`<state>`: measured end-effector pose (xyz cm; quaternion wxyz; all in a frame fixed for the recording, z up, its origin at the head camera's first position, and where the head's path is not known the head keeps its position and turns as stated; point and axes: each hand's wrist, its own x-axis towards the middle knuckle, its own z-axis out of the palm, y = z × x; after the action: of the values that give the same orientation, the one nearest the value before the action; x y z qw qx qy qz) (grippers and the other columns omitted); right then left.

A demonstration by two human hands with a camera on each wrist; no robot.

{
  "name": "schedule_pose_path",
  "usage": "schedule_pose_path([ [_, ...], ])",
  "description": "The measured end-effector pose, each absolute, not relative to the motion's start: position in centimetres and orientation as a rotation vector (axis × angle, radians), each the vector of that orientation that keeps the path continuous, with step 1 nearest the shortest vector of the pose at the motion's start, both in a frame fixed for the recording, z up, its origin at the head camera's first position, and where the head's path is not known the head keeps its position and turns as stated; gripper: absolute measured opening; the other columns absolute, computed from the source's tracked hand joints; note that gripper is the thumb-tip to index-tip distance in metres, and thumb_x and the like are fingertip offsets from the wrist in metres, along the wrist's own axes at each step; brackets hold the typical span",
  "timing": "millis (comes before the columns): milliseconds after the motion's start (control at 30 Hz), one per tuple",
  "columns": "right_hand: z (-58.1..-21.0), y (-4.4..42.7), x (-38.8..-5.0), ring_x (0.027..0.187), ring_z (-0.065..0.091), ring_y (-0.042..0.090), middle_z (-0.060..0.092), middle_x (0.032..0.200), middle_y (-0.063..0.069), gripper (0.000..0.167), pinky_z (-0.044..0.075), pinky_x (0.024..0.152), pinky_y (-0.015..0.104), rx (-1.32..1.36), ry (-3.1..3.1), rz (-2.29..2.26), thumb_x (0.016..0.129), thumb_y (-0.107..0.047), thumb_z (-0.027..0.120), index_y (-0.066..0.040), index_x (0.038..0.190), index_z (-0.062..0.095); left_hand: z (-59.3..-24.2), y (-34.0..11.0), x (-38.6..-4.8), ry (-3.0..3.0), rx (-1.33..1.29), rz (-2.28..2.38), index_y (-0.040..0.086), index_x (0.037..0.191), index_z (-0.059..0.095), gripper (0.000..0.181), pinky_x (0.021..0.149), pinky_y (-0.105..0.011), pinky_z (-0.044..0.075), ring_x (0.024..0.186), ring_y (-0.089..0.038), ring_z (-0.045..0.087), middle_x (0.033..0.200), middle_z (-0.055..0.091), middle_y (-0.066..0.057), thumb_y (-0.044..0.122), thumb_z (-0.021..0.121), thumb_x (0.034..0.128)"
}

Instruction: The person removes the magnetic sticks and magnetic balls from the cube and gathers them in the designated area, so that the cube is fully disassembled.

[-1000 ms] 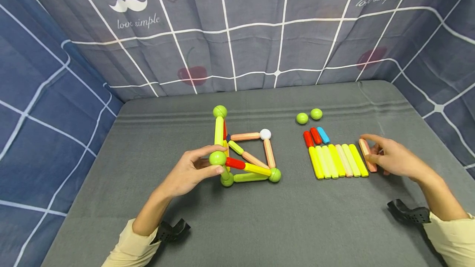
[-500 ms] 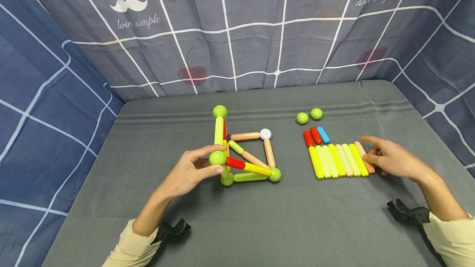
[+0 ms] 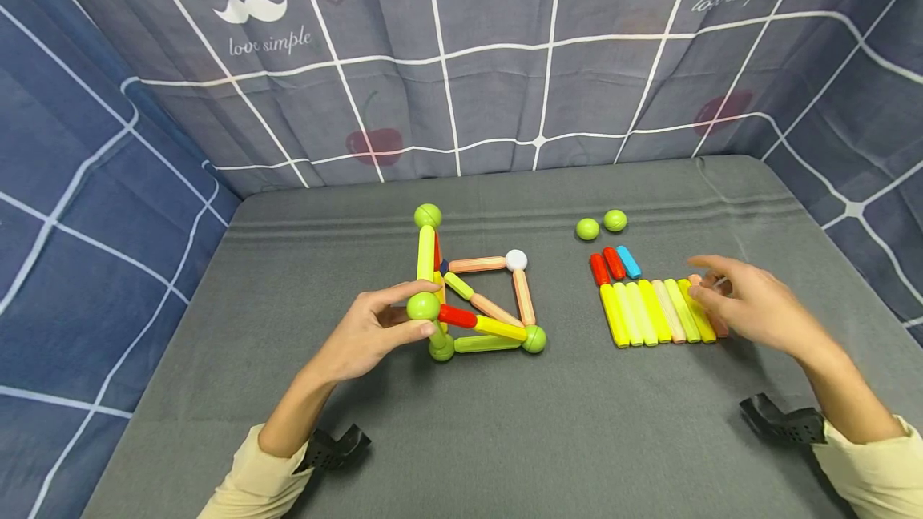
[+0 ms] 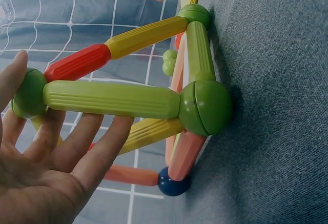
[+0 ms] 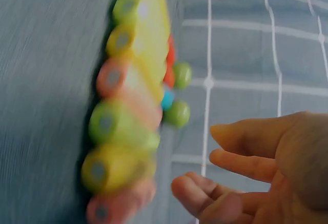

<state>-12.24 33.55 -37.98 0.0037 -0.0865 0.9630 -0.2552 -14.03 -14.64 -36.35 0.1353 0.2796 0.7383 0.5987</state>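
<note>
My left hand [image 3: 368,331] pinches a raised green ball [image 3: 423,307] at the near left corner of a frame of magnetic rods and balls. In the left wrist view, its fingers lie behind a light green rod [image 4: 113,98] that joins this ball to another green ball [image 4: 205,107] on the table. My right hand [image 3: 764,307] hovers just over the right end of a row of rods [image 3: 652,315], holding nothing, fingers loosely bent. Partly beneath it lies an orange rod [image 3: 719,328], against a yellow rod [image 5: 110,170]. The right wrist view is blurred.
Behind the row lie two short red rods [image 3: 599,269] and a blue rod [image 3: 628,262]. Two loose green balls [image 3: 587,229] sit farther back. The frame's white ball [image 3: 515,260] stands at its far right corner. A checked curtain [image 3: 490,102] hangs behind the grey table [image 3: 548,423].
The right hand slid the orange rod left against the row's end, then let go and lifted slightly off it. The left hand and the frame have stayed put.
</note>
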Motion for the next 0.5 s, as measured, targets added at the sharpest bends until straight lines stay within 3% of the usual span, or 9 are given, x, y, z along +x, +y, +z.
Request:
schedule_pose_path([
  [100, -37.6, 31.4, -12.0, 0.084, 0.063, 0.025, 0.067, 0.098, 0.012, 0.037, 0.048, 0.063, 0.036, -0.417, 3.085, -0.859, 0.092, -0.009, 0.070, 0.005, 0.124, 0.060, -36.4, -14.6, -14.0, 2.136, 0.813, 1.737, -0.003, 0.134, 0.057, 0.046, 0.076, -0.031, 0.056, 0.090, -0.024, 0.068, 0.117, 0.065, -0.016, 0.002, 0.070, 0.0901],
  [333, -35.8, 24.0, -11.5, 0.083, 0.060, 0.005, 0.067, 0.101, -0.003, 0.029, 0.050, 0.070, 0.031, -0.780, 2.988, -1.058, 0.088, -0.004, 0.073, -0.011, 0.116, 0.069, -36.3, -14.5, -14.2, 2.087, 0.806, 1.767, -0.001, 0.134, 0.058, 0.046, 0.081, -0.033, 0.056, 0.094, -0.030, 0.069, 0.121, 0.062, -0.024, 0.001, 0.071, 0.0897],
  [500, -33.9, 18.3, -11.7, 0.085, 0.060, 0.001, 0.063, 0.097, -0.010, 0.026, 0.049, 0.073, 0.030, -1.009, 2.821, -1.116, 0.089, -0.007, 0.072, -0.015, 0.114, 0.070, -36.4, -14.5, -14.2, 2.096, 0.821, 1.771, 0.000, 0.134, 0.058, 0.046, 0.082, -0.033, 0.056, 0.097, -0.031, 0.068, 0.126, 0.058, -0.026, 0.000, 0.071, 0.0891],
])
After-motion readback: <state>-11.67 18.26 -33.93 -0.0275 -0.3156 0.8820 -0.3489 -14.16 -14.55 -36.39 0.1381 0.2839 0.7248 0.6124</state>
